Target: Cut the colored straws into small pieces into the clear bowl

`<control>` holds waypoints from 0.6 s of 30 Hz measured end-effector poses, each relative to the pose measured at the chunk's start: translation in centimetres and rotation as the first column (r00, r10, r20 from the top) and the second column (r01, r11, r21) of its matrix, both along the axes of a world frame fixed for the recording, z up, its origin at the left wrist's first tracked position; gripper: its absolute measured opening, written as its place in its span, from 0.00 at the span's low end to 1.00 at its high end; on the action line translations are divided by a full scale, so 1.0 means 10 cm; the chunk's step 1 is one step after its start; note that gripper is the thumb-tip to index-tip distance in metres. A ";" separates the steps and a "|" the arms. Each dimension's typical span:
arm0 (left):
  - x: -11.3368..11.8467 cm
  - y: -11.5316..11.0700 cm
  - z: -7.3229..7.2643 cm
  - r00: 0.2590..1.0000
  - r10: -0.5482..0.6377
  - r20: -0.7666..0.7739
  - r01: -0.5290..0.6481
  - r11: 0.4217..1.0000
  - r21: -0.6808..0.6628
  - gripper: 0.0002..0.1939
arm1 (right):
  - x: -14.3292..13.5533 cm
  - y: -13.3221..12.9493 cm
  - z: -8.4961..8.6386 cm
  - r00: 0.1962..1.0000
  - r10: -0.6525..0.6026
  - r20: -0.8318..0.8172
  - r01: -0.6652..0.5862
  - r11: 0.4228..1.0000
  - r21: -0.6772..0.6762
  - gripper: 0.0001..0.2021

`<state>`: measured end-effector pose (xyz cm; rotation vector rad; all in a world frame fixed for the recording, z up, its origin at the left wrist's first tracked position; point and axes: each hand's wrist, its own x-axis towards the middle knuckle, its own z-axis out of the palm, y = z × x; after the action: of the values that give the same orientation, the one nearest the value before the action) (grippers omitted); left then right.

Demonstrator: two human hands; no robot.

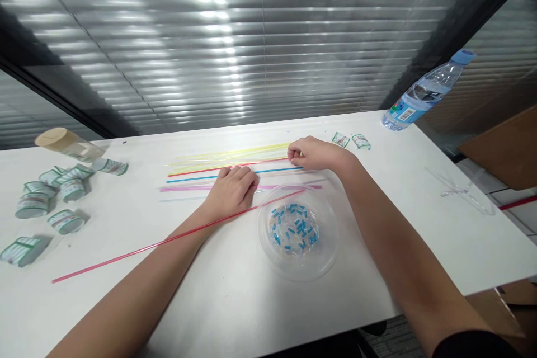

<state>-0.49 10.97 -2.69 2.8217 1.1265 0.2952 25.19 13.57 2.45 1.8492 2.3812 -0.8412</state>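
Observation:
Thin coloured straws lie side by side on the white table: yellow straws (235,153), a red straw (197,169), a blue straw (188,178) and pink straws (187,188). My left hand (232,187) rests across the row, its fingers bent and close together with the tips hidden. At the row's right end my right hand (310,152) is closed, with thumb and fingers pinched by the red and yellow ends; what they grip is unclear. Another long red straw (109,260) crosses my left forearm and reaches over a clear plastic bowl (327,251) holding small blue pieces (296,229).
Several crumpled green-and-white packets (33,204) sit at the left by a tan-lidded container (69,142). Two small packets (361,141) lie beyond my right hand. A water bottle (428,92) stands at the back right corner, with clear plastic strips (461,193) nearer. Blinds (235,39) rise behind the table.

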 end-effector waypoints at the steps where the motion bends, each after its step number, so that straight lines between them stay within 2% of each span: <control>1: 0.00 0.00 0.00 1.000 -0.003 -0.003 0.003 1.000 0.011 0.08 | -0.01 0.00 0.00 1.000 -0.008 0.014 0.008 1.000 0.006 0.07; 10: 0.02 -0.03 -0.01 1.000 -0.019 -0.020 0.021 0.995 0.093 0.09 | -0.05 -0.02 0.04 0.984 -0.038 0.173 0.037 0.999 0.011 0.09; 18: 0.04 -0.06 -0.03 0.997 -0.013 -0.070 0.021 0.994 0.106 0.09 | -0.09 -0.02 0.05 0.970 0.010 0.244 -0.008 1.000 -0.008 0.10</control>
<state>-0.09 10.36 -2.97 2.9553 1.1319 0.2656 24.31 13.34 2.92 1.8179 2.2311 -0.5800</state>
